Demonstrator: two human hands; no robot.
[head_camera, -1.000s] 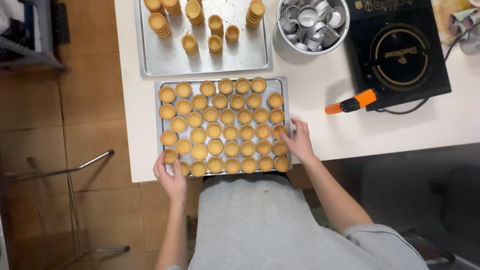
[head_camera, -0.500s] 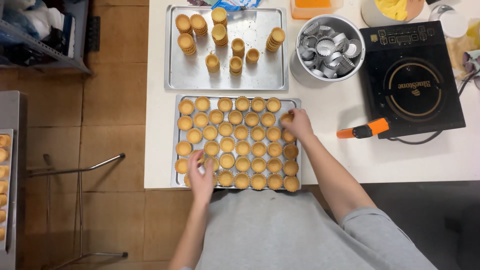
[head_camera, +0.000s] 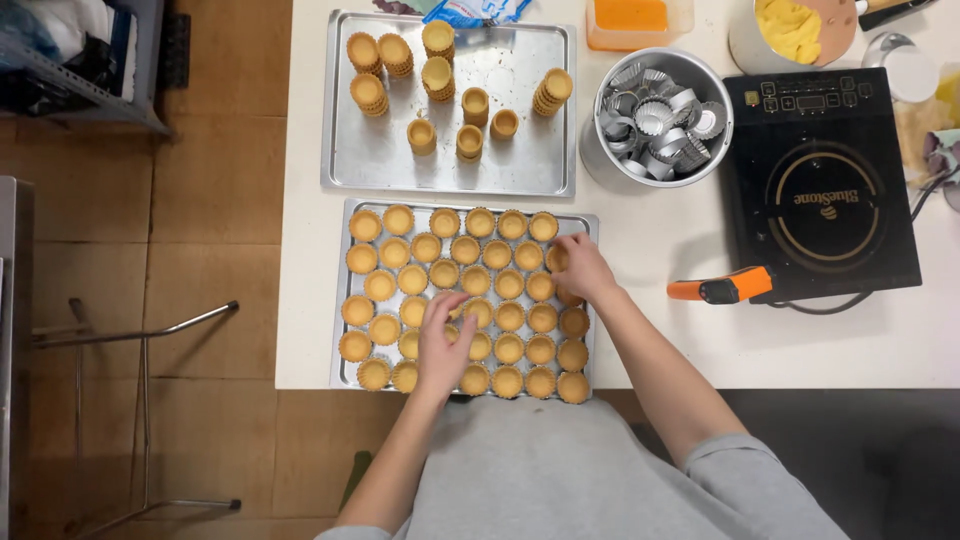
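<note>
A metal baking tray (head_camera: 339, 378) near the table's front edge is filled with rows of empty golden tart shells (head_camera: 497, 254). My left hand (head_camera: 445, 345) lies over the shells in the tray's near middle, its fingertips closed on one shell. My right hand (head_camera: 583, 268) is at the tray's right side, fingers curled around a shell in the second row. Both hands hide the shells under them.
A second tray (head_camera: 380, 160) behind holds stacks of tart shells (head_camera: 366, 52). To the right stand a bowl of metal tart moulds (head_camera: 660, 110), a black induction cooker (head_camera: 820, 190) and an orange-handled tool (head_camera: 720, 289). A metal stand (head_camera: 140, 335) is on the floor at left.
My left hand has moved from the tray's near left corner onto the shells in the middle. My right hand has moved from the tray's right edge inward onto a shell.
</note>
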